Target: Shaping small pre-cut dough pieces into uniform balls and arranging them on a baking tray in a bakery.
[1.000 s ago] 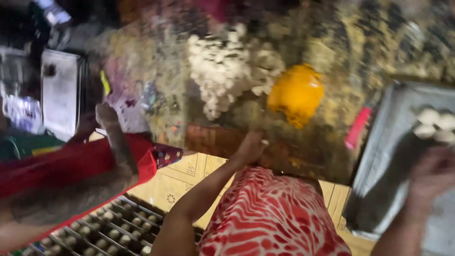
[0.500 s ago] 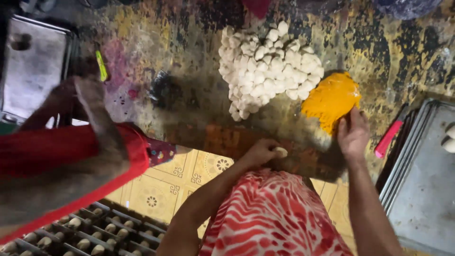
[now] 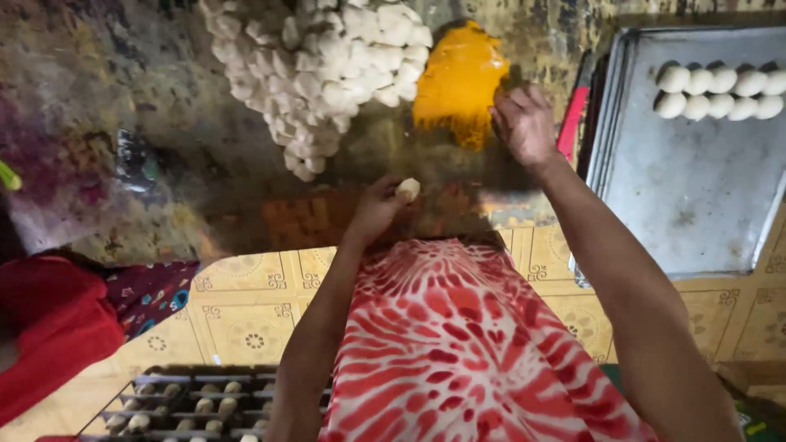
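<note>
1. Looking down from the head camera: nearest, at the lower left, a dark gridded tray (image 3: 176, 401) sits on the patterned yellow floor (image 3: 246, 315). Its cells hold small pale balls; some cells look empty.
2. Above the red-and-white patterned lap (image 3: 458, 344), the left hand (image 3: 378, 209) pinches a small white dough piece (image 3: 408, 189) between fingertips, closed lightly around it, just over the worn work slab (image 3: 164, 123).
3. That light pinch looks risky: the piece could slip onto the grimy slab or the lap.
4. The right hand (image 3: 524, 123), fingers curled with nothing clearly held, touches the yellow filling mound (image 3: 458, 82); a careless scoop could smear filling into the pile.
5. On the right, a metal baking tray (image 3: 696, 196) holds two short rows of white dough balls (image 3: 720, 90) at its far edge.
6. Farthest, a heap of white dough pieces (image 3: 319, 65) lies loose, beside the filling.
</note>
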